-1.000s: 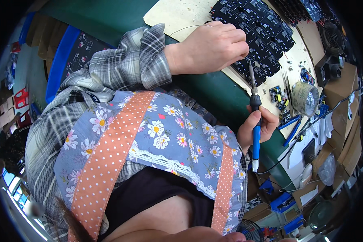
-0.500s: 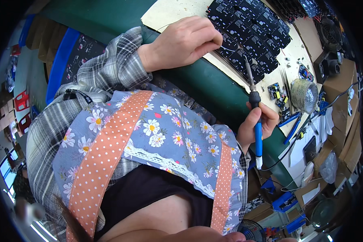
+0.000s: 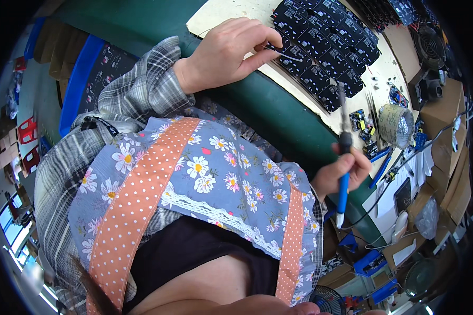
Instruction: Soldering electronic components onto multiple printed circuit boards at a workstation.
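My right hand is closed round a blue soldering iron, its metal tip pointing away from me and slightly blurred, over the board's near right edge. Between the thumb and forefinger of my left hand is a thin strand of solder wire, whose free end reaches over the black circuit boards. These boards form a panel of several joined pieces with white markings. They lie on a pale board at the table's far side. The iron's tip and the wire are apart.
Right of the panel stand a tape-wrapped roll, small circuit modules and blue-handled tweezers or pliers. A black cable runs from the iron past cardboard boxes. A blue-edged bin stands at left.
The soldering iron has moved back toward me and to the right, its tip off the panel. My left hand has drawn slightly left with the wire.
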A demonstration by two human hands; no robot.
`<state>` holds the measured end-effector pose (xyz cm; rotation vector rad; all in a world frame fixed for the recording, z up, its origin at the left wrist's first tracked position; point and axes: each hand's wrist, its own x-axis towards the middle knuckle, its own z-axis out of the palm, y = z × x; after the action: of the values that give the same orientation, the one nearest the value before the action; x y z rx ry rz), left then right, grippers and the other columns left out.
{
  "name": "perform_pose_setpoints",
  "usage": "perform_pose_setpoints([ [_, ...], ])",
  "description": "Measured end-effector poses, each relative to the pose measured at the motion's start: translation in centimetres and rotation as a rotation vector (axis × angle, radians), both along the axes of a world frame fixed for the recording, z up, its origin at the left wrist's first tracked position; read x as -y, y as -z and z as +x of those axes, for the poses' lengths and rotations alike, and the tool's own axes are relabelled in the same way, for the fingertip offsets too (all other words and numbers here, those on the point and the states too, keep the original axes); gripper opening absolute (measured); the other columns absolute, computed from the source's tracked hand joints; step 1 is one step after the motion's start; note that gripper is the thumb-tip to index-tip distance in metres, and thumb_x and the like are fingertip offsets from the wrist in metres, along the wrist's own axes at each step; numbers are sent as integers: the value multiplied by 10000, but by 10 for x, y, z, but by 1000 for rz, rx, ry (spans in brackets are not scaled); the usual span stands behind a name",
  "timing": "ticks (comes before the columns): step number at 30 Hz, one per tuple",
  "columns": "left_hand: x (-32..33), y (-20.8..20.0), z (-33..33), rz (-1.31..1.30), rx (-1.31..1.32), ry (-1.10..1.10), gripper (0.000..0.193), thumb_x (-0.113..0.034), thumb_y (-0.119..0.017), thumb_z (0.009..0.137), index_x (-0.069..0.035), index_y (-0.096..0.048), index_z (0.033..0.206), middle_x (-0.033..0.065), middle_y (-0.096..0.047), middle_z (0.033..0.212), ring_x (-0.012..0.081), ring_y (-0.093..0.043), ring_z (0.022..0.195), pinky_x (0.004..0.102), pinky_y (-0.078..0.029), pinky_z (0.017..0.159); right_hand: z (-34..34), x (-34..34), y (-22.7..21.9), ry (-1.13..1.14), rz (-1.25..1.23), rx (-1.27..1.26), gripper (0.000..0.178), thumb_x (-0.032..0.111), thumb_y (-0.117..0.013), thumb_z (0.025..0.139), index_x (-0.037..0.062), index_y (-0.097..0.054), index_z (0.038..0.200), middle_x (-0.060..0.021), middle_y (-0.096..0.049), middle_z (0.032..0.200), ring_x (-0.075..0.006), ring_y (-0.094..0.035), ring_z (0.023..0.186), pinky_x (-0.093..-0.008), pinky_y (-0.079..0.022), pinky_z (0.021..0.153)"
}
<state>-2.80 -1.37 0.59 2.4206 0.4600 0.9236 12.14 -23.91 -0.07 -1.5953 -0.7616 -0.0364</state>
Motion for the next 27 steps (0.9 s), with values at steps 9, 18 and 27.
perform_pose_setpoints([
  [9, -8, -1, 18, 214, 105, 66, 99, -140, -697, 708, -129, -603, 740, -14, -577, 767, 179, -566, 708, 307, -435, 639, 73, 41, -5, 451, -93, 177, 184, 112, -517, 892, -17, -453, 1006, -155, -577, 867, -191, -598, 766, -264, -495, 713],
  [18, 18, -3, 61, 265, 70, 189, 115, -162, -685, 721, -128, -582, 758, -9, -532, 725, 180, -541, 696, 295, -420, 629, 2, 20, 8, -12, 3, 29, 185, 147, -548, 841, 1, -472, 925, -116, -525, 804, -186, -574, 652, -275, -484, 615],
  [27, 24, -1, 63, 288, 13, 166, 117, -156, -668, 725, -127, -557, 748, -4, -515, 720, 175, -539, 708, 301, -413, 648, 6, 17, 9, -105, -21, -24, 215, 155, -601, 837, 11, -482, 944, -113, -543, 790, -191, -578, 684, -283, -476, 644],
])
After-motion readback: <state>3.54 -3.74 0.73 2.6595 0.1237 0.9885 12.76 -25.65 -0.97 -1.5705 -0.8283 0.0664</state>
